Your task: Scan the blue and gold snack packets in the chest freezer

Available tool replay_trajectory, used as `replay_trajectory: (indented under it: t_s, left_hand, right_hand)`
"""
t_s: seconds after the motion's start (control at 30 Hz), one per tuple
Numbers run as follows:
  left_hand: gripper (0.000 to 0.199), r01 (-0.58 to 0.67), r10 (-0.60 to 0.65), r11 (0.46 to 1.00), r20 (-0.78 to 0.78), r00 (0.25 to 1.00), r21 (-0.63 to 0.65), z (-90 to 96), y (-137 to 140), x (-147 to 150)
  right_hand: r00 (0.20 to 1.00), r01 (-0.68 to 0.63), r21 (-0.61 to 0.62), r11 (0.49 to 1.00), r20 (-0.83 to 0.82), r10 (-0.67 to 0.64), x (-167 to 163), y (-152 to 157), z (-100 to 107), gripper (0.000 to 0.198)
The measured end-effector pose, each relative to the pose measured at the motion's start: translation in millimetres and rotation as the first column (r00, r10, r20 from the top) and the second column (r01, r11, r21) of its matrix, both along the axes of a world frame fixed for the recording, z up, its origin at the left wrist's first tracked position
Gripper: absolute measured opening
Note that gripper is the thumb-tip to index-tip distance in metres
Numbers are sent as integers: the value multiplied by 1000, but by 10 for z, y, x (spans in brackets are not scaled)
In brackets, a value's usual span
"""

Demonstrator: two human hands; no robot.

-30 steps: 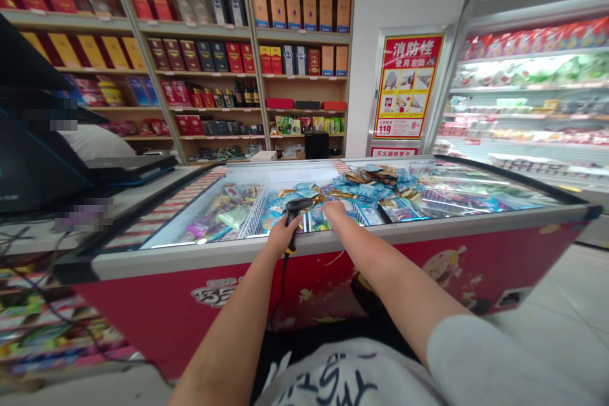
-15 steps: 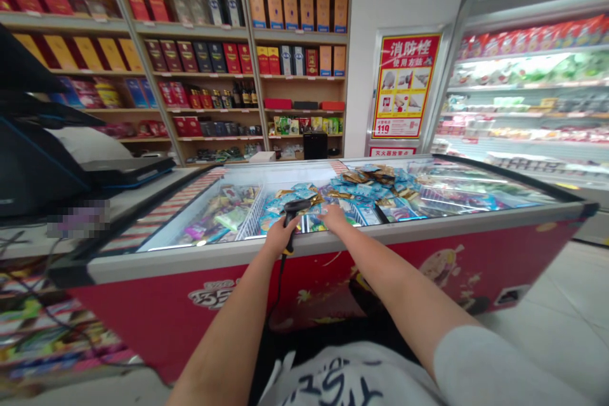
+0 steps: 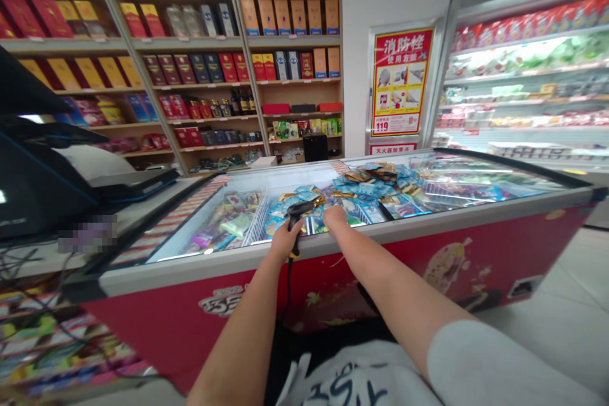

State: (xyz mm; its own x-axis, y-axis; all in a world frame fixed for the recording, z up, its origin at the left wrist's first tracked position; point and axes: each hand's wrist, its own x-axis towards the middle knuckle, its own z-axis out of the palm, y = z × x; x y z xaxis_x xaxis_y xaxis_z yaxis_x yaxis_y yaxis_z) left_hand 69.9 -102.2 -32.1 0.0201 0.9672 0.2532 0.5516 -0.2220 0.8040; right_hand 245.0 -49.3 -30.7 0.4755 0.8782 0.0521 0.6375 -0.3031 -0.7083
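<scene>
My left hand (image 3: 287,238) is wrapped round the grip of a black barcode scanner (image 3: 301,208), whose head points right over the chest freezer (image 3: 247,264). A dark cable hangs from its handle. My right hand (image 3: 335,216) is beside it over the freezer's front edge, with its fingers curled in. What it holds, if anything, is hidden from here. A gold-and-blue wrapper (image 3: 318,201) shows between the scanner head and my right hand. Behind both hands, a heap of blue and gold ice cream packets (image 3: 371,185) is piled up.
White wire baskets (image 3: 255,221) divide the freezer, with mixed packets (image 3: 233,222) at left. A dark checkout machine (image 3: 38,184) stands on the left counter. Shelves of boxes (image 3: 209,68) line the back wall. A lit fridge (image 3: 518,101) is at right.
The view has shifted slightly, so the freezer and shelves sit differently in the frame. My right hand looks more curled than before. My left hand still grips the scanner.
</scene>
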Motion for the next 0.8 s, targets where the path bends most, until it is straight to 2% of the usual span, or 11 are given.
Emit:
replay_trajectory:
  t_s: [0.2, 0.37, 0.53, 0.7, 0.8]
  left_hand:
    - [43, 23, -23, 1000, 9, 1000, 0, -28, 42, -13]
    - [44, 28, -28, 1000, 11, 1000, -2, -51, 58, -17]
    - [43, 27, -27, 999, 11, 1000, 20, -65, 61, -12]
    - [42, 32, -33, 999, 24, 999, 24, -46, 45, -12]
    - [42, 35, -35, 999, 27, 999, 23, -39, 43, -13]
  right_hand:
    - [996, -84, 43, 996, 42, 82, -17, -68, 25, 26]
    - [952, -188, 53, 981, 257, 169, -55, -184, 32, 49]
    - [823, -415, 31, 909, 438, 361, -6, -184, 62, 27]
    - [756, -490, -33, 871, 482, 443, 1, -158, 119, 16]
    - [735, -526, -46, 849, 477, 482, -5, -159, 148, 17]
